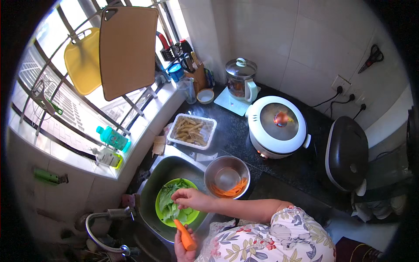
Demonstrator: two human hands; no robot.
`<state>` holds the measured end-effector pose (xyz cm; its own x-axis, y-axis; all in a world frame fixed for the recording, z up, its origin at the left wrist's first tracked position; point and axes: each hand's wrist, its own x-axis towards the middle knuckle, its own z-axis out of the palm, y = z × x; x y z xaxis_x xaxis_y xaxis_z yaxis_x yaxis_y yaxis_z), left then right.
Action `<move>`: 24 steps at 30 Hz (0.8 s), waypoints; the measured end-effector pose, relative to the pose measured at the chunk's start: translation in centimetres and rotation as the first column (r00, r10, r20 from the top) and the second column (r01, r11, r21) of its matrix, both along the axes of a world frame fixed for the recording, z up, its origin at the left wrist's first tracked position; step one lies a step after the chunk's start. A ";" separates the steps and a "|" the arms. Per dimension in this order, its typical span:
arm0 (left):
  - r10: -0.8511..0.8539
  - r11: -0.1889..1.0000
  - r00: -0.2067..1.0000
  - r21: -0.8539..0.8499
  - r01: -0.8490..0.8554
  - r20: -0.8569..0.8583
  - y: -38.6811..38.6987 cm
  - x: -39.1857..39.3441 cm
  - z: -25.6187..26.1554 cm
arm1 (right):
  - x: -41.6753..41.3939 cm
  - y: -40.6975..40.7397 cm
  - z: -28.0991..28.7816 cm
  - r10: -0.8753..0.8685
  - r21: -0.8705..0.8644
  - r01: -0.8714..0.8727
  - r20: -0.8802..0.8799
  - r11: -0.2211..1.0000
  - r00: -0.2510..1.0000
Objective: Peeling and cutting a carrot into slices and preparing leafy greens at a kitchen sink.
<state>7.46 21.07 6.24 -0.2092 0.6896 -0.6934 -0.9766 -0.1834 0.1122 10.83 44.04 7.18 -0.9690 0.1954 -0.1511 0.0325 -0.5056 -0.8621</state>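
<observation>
A peeled carrot (pixel 186 236) points up and to the left in my left hand (pixel 181 246), which grips its thick end at the near rim of the sink (pixel 151 183). Over the sink, my right hand (pixel 191 198) hovers above a bright green bowl (pixel 195 214) of leafy lettuce (pixel 173 207). Its fingers are loosely bent, and I see nothing between them. Just past my right wrist stands a stainless steel bowl (pixel 226 162) with carrot strips (pixel 233 189) in its bottom. My right forearm passes close in front of that bowl.
Behind the sink lie a knife (pixel 205 157) and a plastic tray (pixel 209 140) of pale, finger-shaped food. A lidded white electric pot (pixel 251 131) and a glass kettle (pixel 240 77) stand farther back. The faucet (pixel 98 216) arches at left; cutting boards (pixel 129 52) hang by the window.
</observation>
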 end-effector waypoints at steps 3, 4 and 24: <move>0.010 1.000 1.000 0.004 -0.010 -0.015 -0.5 0.1 -0.2 | 0.3 -1.1 0.1 -0.048 0.011 0.049 -0.049 0.999 0.998; 0.014 1.000 1.000 -0.005 -0.014 -0.028 -0.7 0.1 -0.4 | 0.5 -1.5 0.2 -0.034 0.042 0.036 -0.039 0.998 0.999; 0.116 0.991 0.888 0.117 -0.071 -0.444 -2.2 2.9 1.8 | 3.9 -10.6 0.8 0.261 0.409 -0.293 0.133 0.864 0.956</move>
